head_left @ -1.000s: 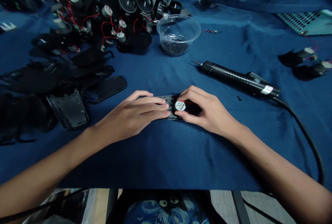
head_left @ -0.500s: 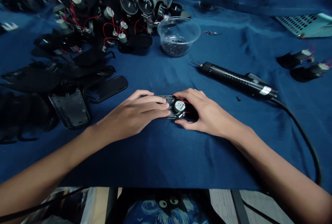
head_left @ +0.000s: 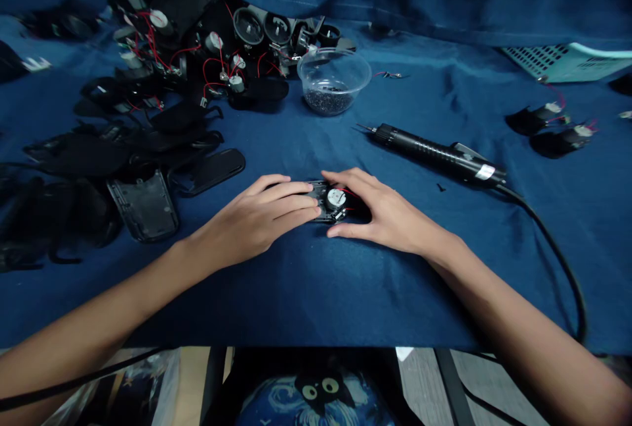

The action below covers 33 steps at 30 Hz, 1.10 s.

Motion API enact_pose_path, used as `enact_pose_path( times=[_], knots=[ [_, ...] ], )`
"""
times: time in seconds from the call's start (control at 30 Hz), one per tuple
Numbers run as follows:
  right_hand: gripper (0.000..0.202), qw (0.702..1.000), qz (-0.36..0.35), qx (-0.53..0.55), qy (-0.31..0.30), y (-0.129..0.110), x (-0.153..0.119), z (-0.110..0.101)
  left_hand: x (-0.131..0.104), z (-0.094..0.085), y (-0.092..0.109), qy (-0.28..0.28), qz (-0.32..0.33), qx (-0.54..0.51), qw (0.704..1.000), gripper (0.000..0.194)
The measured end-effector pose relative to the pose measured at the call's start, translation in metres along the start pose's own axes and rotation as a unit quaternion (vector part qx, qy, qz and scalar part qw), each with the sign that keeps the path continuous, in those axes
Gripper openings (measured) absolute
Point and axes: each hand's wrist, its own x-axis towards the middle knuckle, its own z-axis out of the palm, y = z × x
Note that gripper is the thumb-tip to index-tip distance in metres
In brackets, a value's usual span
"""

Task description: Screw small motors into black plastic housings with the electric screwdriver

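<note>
A black plastic casing (head_left: 322,205) lies between my hands on the blue cloth. In its right half sits a small white-topped motor (head_left: 336,198) with thin red wires. My left hand (head_left: 264,215) covers the left part of the casing, fingers laid across its open face. Around the right end curve the thumb and fingers of my right hand (head_left: 378,212), which hide that end and part of the wires. To the right, beyond my right hand, an electric screwdriver (head_left: 434,153) rests on the cloth with its bit pointing left. A small dark screw (head_left: 440,187) lies below it.
A clear plastic bowl (head_left: 334,77) holds many tiny dark screws. Motor assemblies with red wires (head_left: 217,64) are heaped at the back left, and black casing shells (head_left: 143,205) lie in front of them. Two similar assemblies (head_left: 560,141) and a teal basket (head_left: 582,65) are at right.
The camera view has shifted slightly, so everything on the cloth appears displaced. Both hands stay at the casing in nearly the same pose, with the motor in place.
</note>
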Motion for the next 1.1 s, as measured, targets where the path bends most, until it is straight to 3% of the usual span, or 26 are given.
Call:
enact_pose_path(
  times=[0.07,0.13,0.27,0.57,0.77,0.97,1.1],
  knots=[
    [0.062,0.999,-0.002,0.034,0.042,0.000,0.002,0.001,0.001,0.000,0.000,-0.001,0.001,0.006,1.000,0.032],
    [0.037,0.996,-0.013,0.039,0.076,0.000,0.004,0.002,0.002,0.000,0.000,-0.002,0.003,0.007,1.000,0.032],
    [0.019,0.997,-0.029,0.006,0.071,0.001,0.008,0.004,0.002,0.000,0.000,0.010,0.001,-0.009,1.000,0.032],
    [0.022,0.997,-0.031,0.007,0.065,0.005,0.008,0.004,0.003,-0.001,0.001,0.023,-0.014,-0.035,0.999,0.032],
    [0.066,0.999,-0.037,0.019,0.025,0.005,0.006,-0.002,0.002,0.000,0.001,0.014,-0.019,-0.034,0.999,0.033],
    [0.063,1.000,-0.025,-0.009,0.004,0.002,0.010,-0.004,0.005,-0.008,0.004,-0.027,-0.026,-0.042,0.998,0.031],
    [0.064,1.000,-0.026,-0.004,0.001,0.001,0.011,-0.005,0.022,-0.022,0.007,-0.036,-0.070,-0.099,0.992,0.025]
  ],
)
